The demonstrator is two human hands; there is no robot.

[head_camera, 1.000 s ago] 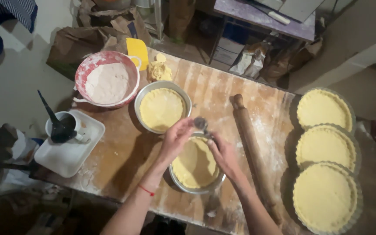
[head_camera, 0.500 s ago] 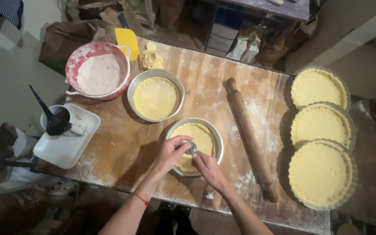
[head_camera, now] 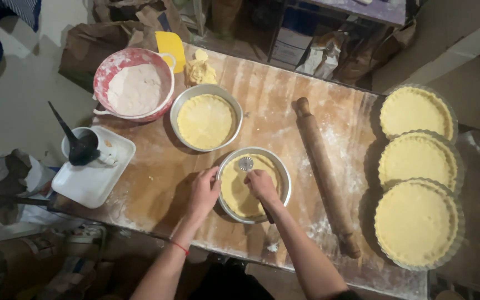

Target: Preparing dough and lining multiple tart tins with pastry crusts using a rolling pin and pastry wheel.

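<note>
Metal pie tin (head_camera: 282,172) sits between left hand (head_camera: 204,191) and right hand (head_camera: 262,185).

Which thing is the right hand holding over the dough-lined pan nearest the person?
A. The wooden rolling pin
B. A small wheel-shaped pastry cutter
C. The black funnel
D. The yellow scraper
B: the right hand grips a small wheel cutter above the dough in the near pan, while the left hand steadies the pan's rim; the rolling pin lies untouched on the table.
</note>
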